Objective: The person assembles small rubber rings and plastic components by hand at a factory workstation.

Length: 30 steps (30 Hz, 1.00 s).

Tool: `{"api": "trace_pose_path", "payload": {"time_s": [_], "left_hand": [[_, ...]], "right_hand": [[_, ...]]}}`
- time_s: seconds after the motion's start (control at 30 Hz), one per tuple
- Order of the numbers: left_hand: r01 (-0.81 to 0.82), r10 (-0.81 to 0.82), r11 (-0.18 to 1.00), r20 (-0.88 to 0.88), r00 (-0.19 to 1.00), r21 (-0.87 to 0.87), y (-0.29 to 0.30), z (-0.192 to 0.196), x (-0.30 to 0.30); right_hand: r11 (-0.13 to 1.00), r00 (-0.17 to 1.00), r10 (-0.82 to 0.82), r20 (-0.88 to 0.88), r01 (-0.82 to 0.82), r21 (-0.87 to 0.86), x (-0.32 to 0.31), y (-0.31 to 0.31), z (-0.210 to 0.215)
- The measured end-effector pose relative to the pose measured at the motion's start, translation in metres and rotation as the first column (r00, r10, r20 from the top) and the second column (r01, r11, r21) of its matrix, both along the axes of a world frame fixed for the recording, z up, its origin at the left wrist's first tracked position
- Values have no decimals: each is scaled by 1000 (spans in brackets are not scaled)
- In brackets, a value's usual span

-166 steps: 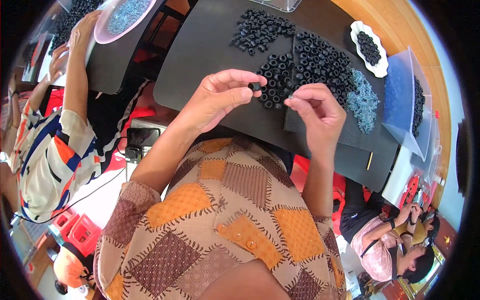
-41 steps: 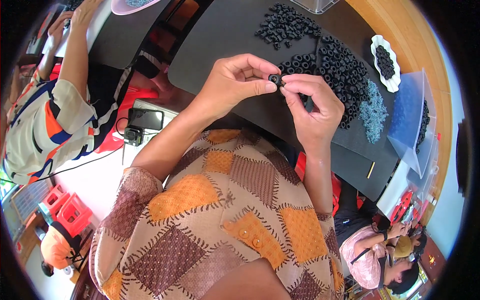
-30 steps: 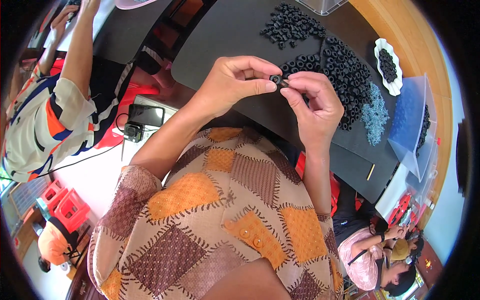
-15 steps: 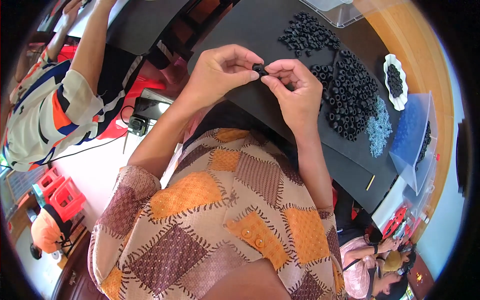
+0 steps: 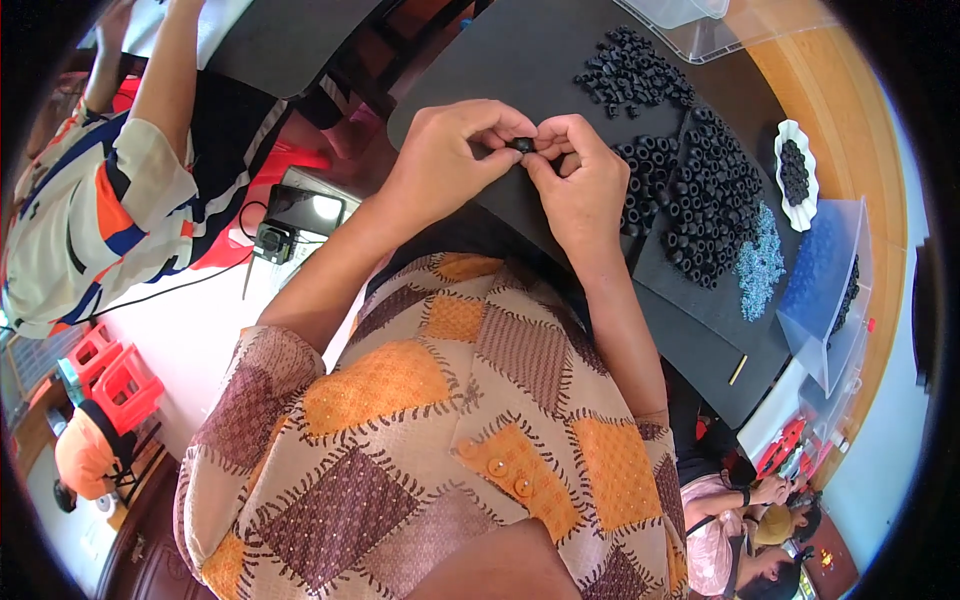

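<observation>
Between my fingertips, over the black table, is a small black ring-like part [image 5: 521, 145]. My left hand [image 5: 450, 150] pinches it from the left with thumb and forefinger. From the other side my right hand [image 5: 577, 175] grips it too, its fingers curled in. To the right of my right hand lies a wide spread of black ring-shaped parts [image 5: 710, 190]. Beside them is a small heap of light blue pieces [image 5: 760, 262]. Farther back sits a pile of smaller black parts [image 5: 632, 72].
A white scalloped dish [image 5: 797, 212] holds black pieces at the right, near a translucent blue bin [image 5: 825, 290]. A short yellow stick [image 5: 738, 369] lies near the table's edge. At far left sits another person [image 5: 110, 210]; a phone and a small device [image 5: 273, 241] stand between us.
My right hand has shifted slightly left, and its fingers have closed in around the black part. The part looks turned between my fingertips. The view has tilted a little.
</observation>
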<state>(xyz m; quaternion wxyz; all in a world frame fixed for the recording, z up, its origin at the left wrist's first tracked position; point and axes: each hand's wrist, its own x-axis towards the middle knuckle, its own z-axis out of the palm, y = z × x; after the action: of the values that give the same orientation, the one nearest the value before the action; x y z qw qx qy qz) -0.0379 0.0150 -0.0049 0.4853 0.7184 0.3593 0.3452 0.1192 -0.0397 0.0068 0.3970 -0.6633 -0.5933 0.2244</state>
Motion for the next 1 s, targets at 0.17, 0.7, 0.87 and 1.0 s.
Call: {"api": "trace_pose_path", "payload": {"time_s": [0.17,0.7,0.87,1.0], "left_hand": [[-7,7,995,0,1000,103,-4,-6,5],[-41,106,918,-146,984,395,-7,-15,10],[-54,101,926,-106,989,374,-8,-17,12],[-56,105,922,-108,989,383,-8,-12,15]], "right_hand": [[998,992,38,-119,-42,-37,7,-3,5],[1000,971,4,-240,-9,-20,15,-4,7],[943,585,253,-771,28,330,18,17,35],[966,824,71,-563,84,245,-9,44,21]]}}
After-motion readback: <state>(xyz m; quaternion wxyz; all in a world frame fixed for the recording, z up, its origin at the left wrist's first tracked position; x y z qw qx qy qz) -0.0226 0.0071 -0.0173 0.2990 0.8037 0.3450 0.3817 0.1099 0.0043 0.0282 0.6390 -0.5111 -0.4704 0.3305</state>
